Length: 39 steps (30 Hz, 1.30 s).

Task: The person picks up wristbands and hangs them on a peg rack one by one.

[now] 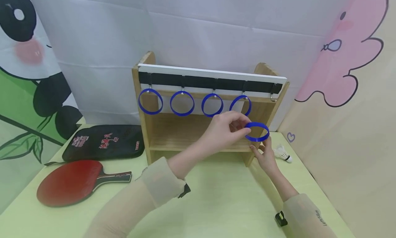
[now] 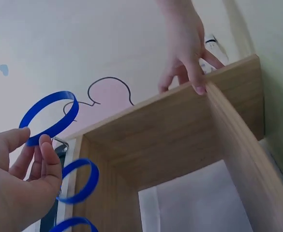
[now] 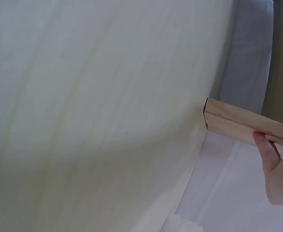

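My left hand [image 1: 227, 129] pinches a blue ring [image 1: 257, 139] between thumb and fingertips, in front of the right end of a wooden shelf [image 1: 179, 131]. In the left wrist view, that same ring [image 2: 54, 129] is tilted and close to a metal hook [image 2: 60, 142]. Several more blue rings [image 1: 182, 114] hang from hooks on the black strip [image 1: 198, 82] along the shelf's top. At the rightmost hook [image 1: 273, 98], no ring hangs. My right hand [image 1: 267, 159] grips the shelf's right side board, its thumb at the front edge and fingers on the outer face.
On the left of the table lie a red table tennis paddle [image 1: 72, 183] and a black paddle case [image 1: 105, 141]. A white shuttlecock [image 1: 283, 153] sits right of the shelf, beside my right hand. Light cloth [image 1: 198, 31] hangs behind, and a printed wall [image 1: 349, 145] borders the right.
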Each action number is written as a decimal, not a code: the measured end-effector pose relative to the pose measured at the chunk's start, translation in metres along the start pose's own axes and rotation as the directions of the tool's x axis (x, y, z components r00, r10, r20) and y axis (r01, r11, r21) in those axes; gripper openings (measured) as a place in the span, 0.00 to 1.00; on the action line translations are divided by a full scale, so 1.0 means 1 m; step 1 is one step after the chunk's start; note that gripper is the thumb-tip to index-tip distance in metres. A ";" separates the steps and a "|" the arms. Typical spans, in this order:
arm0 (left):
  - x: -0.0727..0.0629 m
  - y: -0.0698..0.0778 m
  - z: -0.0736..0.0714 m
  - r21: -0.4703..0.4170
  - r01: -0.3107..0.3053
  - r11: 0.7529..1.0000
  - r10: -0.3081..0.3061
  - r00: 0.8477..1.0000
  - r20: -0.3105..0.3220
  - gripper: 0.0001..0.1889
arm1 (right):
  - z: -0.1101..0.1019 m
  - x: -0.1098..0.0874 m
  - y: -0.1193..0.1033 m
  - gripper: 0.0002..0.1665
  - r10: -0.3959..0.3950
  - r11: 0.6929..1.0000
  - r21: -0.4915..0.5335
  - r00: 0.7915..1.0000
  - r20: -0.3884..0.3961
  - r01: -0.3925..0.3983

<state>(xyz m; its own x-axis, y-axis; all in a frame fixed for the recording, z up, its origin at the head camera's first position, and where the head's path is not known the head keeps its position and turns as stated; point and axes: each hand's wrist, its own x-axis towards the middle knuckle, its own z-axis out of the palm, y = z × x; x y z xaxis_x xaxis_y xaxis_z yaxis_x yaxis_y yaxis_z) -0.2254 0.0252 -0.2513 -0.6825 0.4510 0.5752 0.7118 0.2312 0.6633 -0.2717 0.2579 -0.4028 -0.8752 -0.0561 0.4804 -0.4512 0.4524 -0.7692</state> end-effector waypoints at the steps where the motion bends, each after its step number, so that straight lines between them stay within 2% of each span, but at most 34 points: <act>1: 0.003 0.002 0.002 -0.007 0.004 1.000 -0.004 1.000 -0.019 0.09 | 0.000 0.000 0.000 0.40 0.004 1.000 0.001 1.000 0.003 -0.004; 6: 0.018 0.006 0.016 -0.109 0.028 0.994 -0.040 0.993 -0.109 0.09 | 0.000 0.001 0.000 0.40 0.030 0.999 0.025 0.999 0.024 -0.031; 11: 0.032 0.005 0.032 -0.287 0.047 0.957 -0.106 0.976 -0.191 0.10 | 0.000 0.001 0.001 0.41 0.030 0.999 0.039 0.999 0.033 -0.031; 14: 0.037 0.010 0.038 -0.331 0.045 0.942 -0.130 0.962 -0.242 0.10 | 0.000 0.000 0.003 0.41 0.019 0.999 0.049 0.999 0.030 -0.021; 18: 0.043 0.010 0.045 -0.316 0.035 0.948 -0.129 0.950 -0.283 0.11 | 0.000 0.001 0.005 0.42 0.011 0.999 0.050 1.000 0.028 -0.012; 22: 0.048 0.005 0.052 -0.332 0.016 0.943 -0.123 0.944 -0.305 0.11 | 0.000 0.001 0.004 0.42 0.010 0.999 0.044 0.999 0.031 -0.011; 25: 0.050 0.004 0.056 -0.336 0.016 0.942 -0.132 0.936 -0.326 0.10 | 0.000 0.001 0.003 0.42 0.010 0.999 0.048 0.999 0.035 -0.011; 30: 0.051 -0.002 0.060 -0.302 0.032 0.953 -0.141 0.927 -0.346 0.10 | 0.000 0.001 0.002 0.42 0.019 0.999 0.049 0.999 0.039 -0.021; 34: 0.050 -0.008 0.061 -0.296 0.056 0.954 -0.158 0.930 -0.333 0.10 | 0.000 0.001 0.002 0.42 0.033 0.998 0.048 0.999 0.039 -0.035; 39: 0.044 -0.012 0.061 -0.286 0.087 0.954 -0.173 0.941 -0.292 0.12 | 0.000 0.001 0.001 0.42 0.042 0.998 0.050 0.998 0.037 -0.044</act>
<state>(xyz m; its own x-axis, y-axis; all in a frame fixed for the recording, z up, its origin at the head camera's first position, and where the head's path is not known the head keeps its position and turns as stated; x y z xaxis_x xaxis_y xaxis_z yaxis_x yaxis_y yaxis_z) -0.2540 0.0946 -0.2627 -0.8135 0.1321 0.5664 0.5728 0.0135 0.8196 -0.2732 0.2584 -0.4034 -0.8994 -0.0694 0.4316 -0.4203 0.4094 -0.8098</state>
